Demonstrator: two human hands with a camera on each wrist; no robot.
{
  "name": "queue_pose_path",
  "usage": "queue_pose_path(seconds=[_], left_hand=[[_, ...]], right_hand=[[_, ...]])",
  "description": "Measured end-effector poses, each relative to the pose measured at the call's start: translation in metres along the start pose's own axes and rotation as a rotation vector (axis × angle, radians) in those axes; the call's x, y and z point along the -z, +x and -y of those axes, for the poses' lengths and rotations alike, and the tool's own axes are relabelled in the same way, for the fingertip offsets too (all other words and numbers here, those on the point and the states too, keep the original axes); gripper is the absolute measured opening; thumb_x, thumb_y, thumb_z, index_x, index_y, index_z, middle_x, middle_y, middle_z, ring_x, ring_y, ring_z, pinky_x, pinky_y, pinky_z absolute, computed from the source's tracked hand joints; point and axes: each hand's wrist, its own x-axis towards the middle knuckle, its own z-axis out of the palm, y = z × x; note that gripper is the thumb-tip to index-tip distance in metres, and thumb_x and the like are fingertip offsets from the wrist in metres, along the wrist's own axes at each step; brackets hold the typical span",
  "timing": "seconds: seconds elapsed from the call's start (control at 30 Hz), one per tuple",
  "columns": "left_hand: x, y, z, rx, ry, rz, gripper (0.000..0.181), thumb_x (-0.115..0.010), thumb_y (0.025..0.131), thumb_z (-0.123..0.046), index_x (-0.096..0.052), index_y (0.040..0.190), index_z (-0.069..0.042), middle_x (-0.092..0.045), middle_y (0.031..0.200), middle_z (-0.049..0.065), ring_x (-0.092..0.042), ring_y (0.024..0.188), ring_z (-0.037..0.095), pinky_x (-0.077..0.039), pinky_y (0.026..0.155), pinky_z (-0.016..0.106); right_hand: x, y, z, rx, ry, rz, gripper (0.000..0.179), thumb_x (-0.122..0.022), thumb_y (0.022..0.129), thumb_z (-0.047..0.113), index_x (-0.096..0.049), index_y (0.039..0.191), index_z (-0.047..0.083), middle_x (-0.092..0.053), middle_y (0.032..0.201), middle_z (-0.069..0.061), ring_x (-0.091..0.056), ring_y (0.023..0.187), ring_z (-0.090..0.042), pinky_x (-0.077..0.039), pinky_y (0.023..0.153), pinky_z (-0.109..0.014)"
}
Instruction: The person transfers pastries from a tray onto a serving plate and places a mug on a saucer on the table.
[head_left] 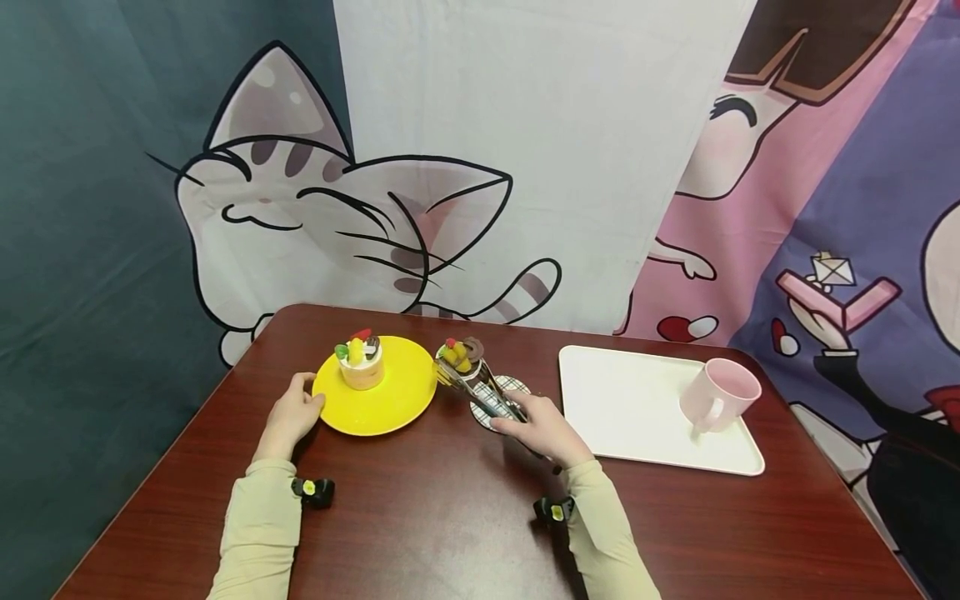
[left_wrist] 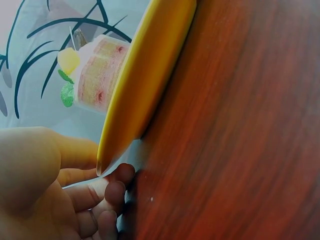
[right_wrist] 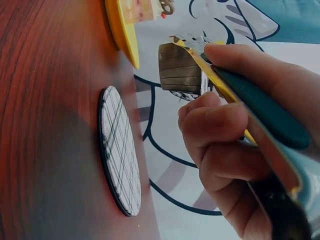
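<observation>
My left sleeve (head_left: pixel 258 525): long, pale beige, plain, creased. At its cuff, a small black boxy wrist camera (head_left: pixel 321 493) with a yellow mark (head_left: pixel 308 487). Right of that left sleeve, my right sleeve (head_left: pixel 609 533): same cloth, wrinkled, matching black wrist unit (head_left: pixel 542 509), yellow too. My left hand (head_left: pixel 291 414) and right hand (head_left: pixel 543 427) are bare.

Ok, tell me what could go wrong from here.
The raised cupcake might slip, as only the tongs in the right hand hold it up. The left hand pinches the rim of the plate, so a tug could topple the cake standing on it.
</observation>
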Motion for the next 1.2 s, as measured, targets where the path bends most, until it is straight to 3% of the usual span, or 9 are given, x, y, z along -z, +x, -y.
queue_pose_path(seconds=[0.17, 0.43, 0.83, 1.03, 1.2], left_hand=[[0.000, -0.001, -0.001, 0.004, -0.004, -0.002, 0.051, -0.038, 0.092, -0.025, -0.022, 0.136, -0.006, -0.048, 0.089, 0.013, -0.046, 0.078, 0.024, -0.036, 0.068, 0.033], [0.000, -0.001, -0.001, 0.006, -0.002, -0.004, 0.050, -0.038, 0.092, -0.024, -0.022, 0.136, -0.005, -0.047, 0.087, 0.013, -0.046, 0.076, 0.023, -0.035, 0.067, 0.032], [0.004, -0.001, -0.002, 0.020, 0.005, -0.004, 0.051, -0.038, 0.092, -0.024, -0.021, 0.137, -0.006, -0.047, 0.088, 0.013, -0.046, 0.076, 0.024, -0.036, 0.067, 0.032], [0.002, -0.001, -0.002, 0.007, -0.001, 0.001, 0.051, -0.039, 0.092, -0.024, -0.022, 0.136, -0.005, -0.048, 0.087, 0.012, -0.047, 0.074, 0.023, -0.036, 0.067, 0.031], [0.000, -0.002, -0.003, 0.010, -0.004, -0.008, 0.050, -0.038, 0.092, -0.023, -0.022, 0.136, -0.006, -0.048, 0.086, 0.012, -0.047, 0.074, 0.023, -0.036, 0.066, 0.031]], right_hand=[[-0.004, 0.000, 0.003, 0.006, -0.002, 0.005, 0.058, -0.063, 0.076, 0.047, -0.054, 0.123, 0.014, -0.064, 0.104, -0.006, -0.056, 0.083, -0.013, -0.044, 0.073, -0.030], [-0.017, 0.003, 0.013, 0.134, -0.024, 0.058, 0.057, -0.059, 0.080, 0.044, -0.052, 0.124, 0.008, -0.060, 0.118, -0.007, -0.057, 0.105, -0.017, -0.046, 0.086, -0.034], [-0.030, 0.009, 0.031, 0.178, -0.030, 0.089, 0.056, -0.060, 0.081, 0.042, -0.052, 0.124, 0.007, -0.061, 0.114, -0.007, -0.059, 0.097, -0.016, -0.047, 0.080, -0.032], [-0.039, 0.014, 0.040, 0.187, -0.065, 0.129, 0.054, -0.060, 0.081, 0.041, -0.052, 0.123, 0.008, -0.065, 0.097, -0.005, -0.054, 0.075, -0.011, -0.044, 0.066, -0.023], [-0.050, 0.021, 0.048, 0.166, -0.015, 0.190, 0.053, -0.060, 0.081, 0.042, -0.051, 0.123, 0.010, -0.059, 0.076, -0.001, -0.046, 0.050, -0.006, -0.041, 0.052, -0.020]])
